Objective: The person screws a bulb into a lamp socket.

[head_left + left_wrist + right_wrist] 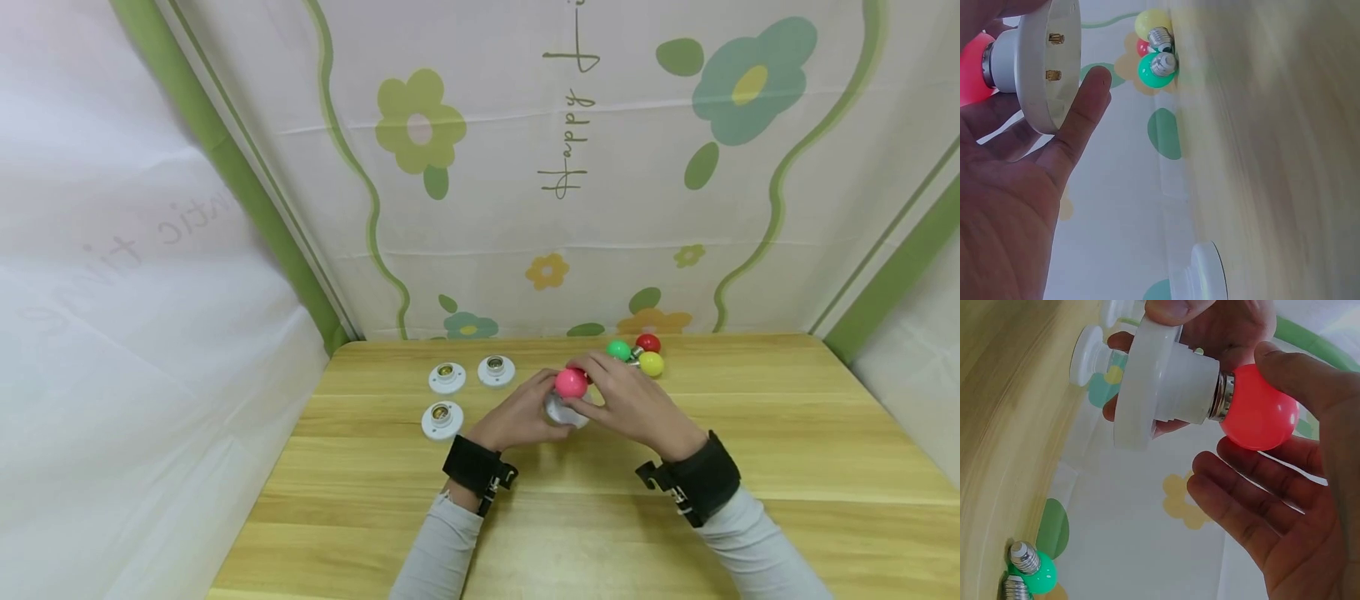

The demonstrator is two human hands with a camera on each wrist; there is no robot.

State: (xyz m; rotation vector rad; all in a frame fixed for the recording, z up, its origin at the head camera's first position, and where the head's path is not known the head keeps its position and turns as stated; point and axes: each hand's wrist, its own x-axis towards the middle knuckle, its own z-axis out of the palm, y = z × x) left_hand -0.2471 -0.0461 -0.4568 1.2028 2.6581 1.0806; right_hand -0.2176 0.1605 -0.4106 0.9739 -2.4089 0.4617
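My left hand (pixel 525 414) grips a white round lamp holder (pixel 1138 387) by its base, tilted and held up off the table. In the left wrist view its hollow underside with two brass terminals shows. A pinkish-red light bulb (pixel 1260 409) sits with its metal screw cap at the mouth of that holder, part of the thread still visible. My right hand (pixel 637 404) pinches the bulb's globe, thumb on one side and fingers on the other. In the right wrist view, the other fingers spread beneath the bulb.
Three more white lamp holders (pixel 442 421) stand on the wooden table (pixel 570 533), left of my hands. Behind my right hand lie a green bulb (pixel 618 350), a red bulb (pixel 648 343) and a yellow bulb (pixel 652 364). A flower-printed curtain (pixel 480 208) rises at the table's back edge.
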